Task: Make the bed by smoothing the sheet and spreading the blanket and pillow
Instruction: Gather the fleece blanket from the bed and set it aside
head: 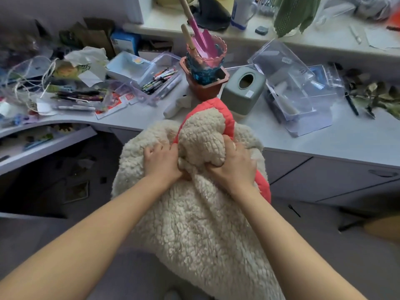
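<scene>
The left grip and right grip each clench a bunched fold of the cream fleece blanket, with the fingertips hidden in the pile. The blanket is held up before the cluttered worktop, hiding part of its front edge. Its lower end runs out of frame.

left arm: bare, stretched forward from lower left | left hand: back up, fingers curled into the fleecy blanket | right arm: bare, stretched forward from lower right | right hand: fingers curled, gripping the same blanket | hands: near each other, level
</scene>
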`<state>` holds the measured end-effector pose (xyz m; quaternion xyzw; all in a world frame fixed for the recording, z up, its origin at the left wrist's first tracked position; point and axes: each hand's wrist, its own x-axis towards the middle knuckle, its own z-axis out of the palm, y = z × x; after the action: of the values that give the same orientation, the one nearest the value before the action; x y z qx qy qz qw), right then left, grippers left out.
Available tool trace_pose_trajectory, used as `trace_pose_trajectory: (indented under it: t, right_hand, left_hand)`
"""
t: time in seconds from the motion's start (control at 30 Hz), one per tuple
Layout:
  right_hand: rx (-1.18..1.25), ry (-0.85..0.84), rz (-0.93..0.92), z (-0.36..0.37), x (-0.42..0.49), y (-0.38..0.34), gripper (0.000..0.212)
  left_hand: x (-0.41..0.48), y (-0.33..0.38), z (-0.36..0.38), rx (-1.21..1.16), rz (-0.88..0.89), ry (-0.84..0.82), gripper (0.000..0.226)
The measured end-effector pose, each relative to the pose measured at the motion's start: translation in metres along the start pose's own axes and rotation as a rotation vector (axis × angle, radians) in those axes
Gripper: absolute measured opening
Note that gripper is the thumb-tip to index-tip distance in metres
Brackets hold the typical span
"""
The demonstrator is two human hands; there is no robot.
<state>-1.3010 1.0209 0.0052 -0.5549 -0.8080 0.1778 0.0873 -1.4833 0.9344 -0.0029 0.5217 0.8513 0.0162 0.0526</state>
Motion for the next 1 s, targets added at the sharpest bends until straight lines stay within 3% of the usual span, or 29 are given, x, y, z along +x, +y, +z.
trace_pose_trajectory:
  t: [0.43, 1.0]
  right_hand:
    - [-0.122, -0.036, 0.051, 0.065, 0.012, 0.015, 0.102]
    - [-0.245, 0.142, 0.045, 0.122, 0.022, 0.024, 0.104]
  left_hand:
    - [0.016, -0.011, 0.063, 0.017, 0.006, -0.112, 0.063]
    - [0.040, -0.012, 0.122, 0.019, -0.003, -0.063, 0.048]
